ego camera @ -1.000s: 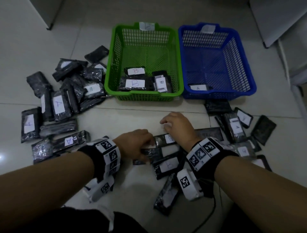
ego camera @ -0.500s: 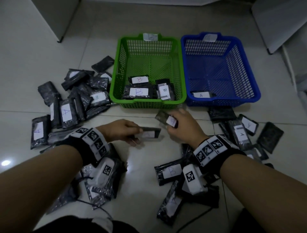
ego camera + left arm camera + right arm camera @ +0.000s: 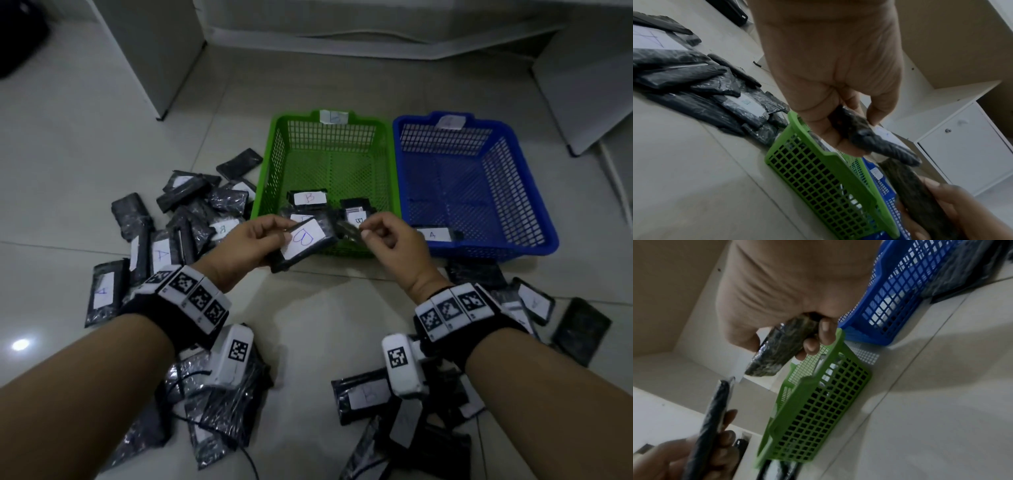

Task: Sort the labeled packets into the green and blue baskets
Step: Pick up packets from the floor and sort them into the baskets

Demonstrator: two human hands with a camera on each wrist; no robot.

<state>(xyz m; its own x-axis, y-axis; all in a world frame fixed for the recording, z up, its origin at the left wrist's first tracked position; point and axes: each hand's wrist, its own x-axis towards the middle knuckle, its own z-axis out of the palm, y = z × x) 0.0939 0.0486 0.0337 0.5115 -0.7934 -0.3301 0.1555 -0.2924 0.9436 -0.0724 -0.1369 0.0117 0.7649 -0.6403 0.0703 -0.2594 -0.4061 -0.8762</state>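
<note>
Black packets now lifted off the floor – our left hand (image 3: 250, 245) grips the B packet (image 3: 303, 247), right hand (image 3: 390, 241) pinches another packet (image 3: 347, 230) – both above the green basket (image 3: 270, 178), ready to drop

Open tile runs between the two forearms up to the green basket (image 3: 324, 251), whose near wall and the blue basket (image 3: 486, 251) touching it bar the way ahead, while loose packets (image 3: 191, 219) crowd the floor left, right and close underneath.
</note>
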